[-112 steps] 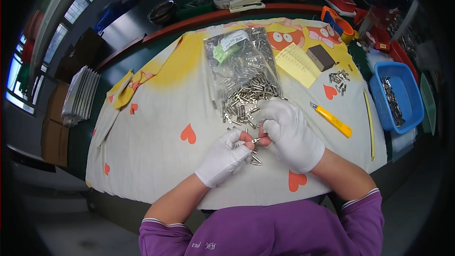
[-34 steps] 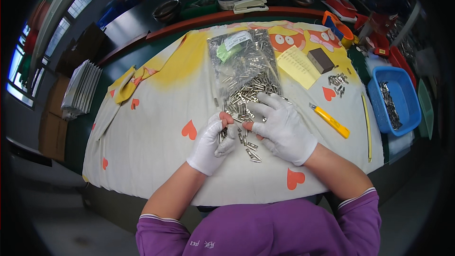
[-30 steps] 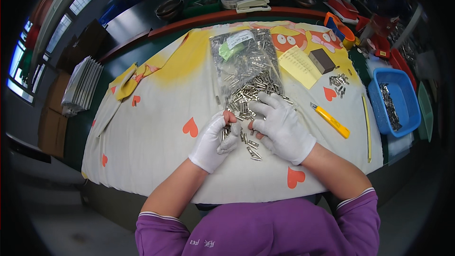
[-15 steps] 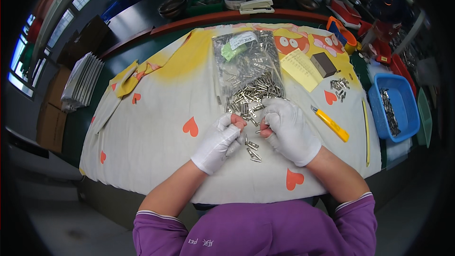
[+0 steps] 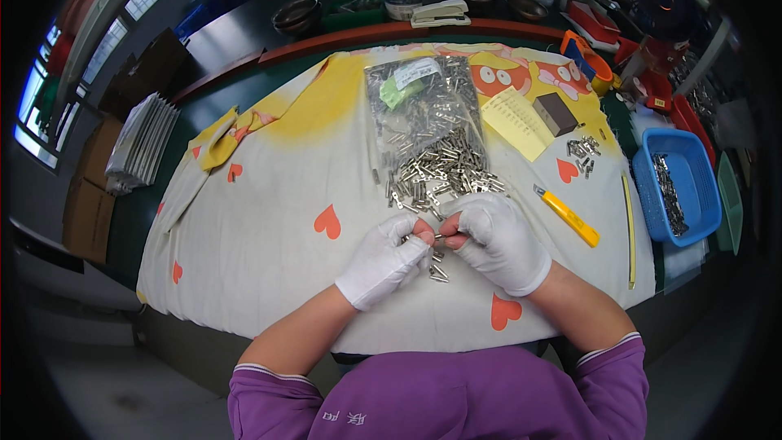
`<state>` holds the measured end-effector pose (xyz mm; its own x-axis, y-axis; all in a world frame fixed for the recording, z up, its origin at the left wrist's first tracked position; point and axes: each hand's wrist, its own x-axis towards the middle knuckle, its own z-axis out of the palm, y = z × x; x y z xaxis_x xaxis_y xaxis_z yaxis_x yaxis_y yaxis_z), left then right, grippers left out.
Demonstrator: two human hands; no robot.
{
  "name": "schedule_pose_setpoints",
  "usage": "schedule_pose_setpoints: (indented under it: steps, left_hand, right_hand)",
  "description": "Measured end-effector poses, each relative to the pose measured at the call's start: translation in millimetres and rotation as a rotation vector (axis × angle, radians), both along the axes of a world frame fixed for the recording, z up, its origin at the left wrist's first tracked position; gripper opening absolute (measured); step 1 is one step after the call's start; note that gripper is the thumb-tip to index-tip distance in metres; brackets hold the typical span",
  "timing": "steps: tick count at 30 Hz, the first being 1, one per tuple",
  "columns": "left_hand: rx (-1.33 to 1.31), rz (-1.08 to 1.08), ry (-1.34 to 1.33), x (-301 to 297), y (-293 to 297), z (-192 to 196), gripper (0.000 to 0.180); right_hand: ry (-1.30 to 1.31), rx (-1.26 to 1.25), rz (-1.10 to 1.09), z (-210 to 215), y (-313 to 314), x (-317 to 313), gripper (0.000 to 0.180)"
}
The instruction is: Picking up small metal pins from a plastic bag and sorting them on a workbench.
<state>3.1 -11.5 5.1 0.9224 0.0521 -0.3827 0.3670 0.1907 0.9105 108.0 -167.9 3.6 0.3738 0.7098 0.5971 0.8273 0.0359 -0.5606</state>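
Observation:
Both hands wear white gloves with bare fingertips. My left hand [image 5: 384,261] is closed in a pinch, its tips meeting those of my right hand [image 5: 501,246], which is pinched too. A small silvery metal part [image 5: 438,236] shows between the fingertips; its exact kind is too small to tell. Several similar loose metal pieces [image 5: 438,272] lie on the cloth just below the fingers. Beyond my hands, a heap of metal pieces [image 5: 444,169] spills from the mouth of a clear plastic bag [image 5: 419,122], which holds more of them and a green slip.
A heart-printed cloth [image 5: 269,253] covers the table. To the right lie a yellow utility knife [image 5: 568,216], a yellow note [image 5: 519,124], a dark block [image 5: 555,114] and a small pile of metal pieces [image 5: 583,153]. A blue basket [image 5: 707,195] stands at the right edge.
My hands have come together slightly nearer me, fingertips meeting around the metal part. Before, they were apart, and my right hand held a small piece near the heap.

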Motion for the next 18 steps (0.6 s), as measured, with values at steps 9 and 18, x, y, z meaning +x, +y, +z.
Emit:
schedule_pose_setpoints:
  steps: [9,18]
  left_hand:
    - [-0.028,0.004,0.027,-1.8,-4.1,-0.8,0.029]
    - [-0.117,0.027,0.055,-3.0,-4.5,-1.9,0.030]
  right_hand:
    - [0.000,-0.009,0.019,5.2,-1.3,2.5,0.016]
    - [-0.050,0.040,0.005,2.2,-0.8,2.8,0.015]
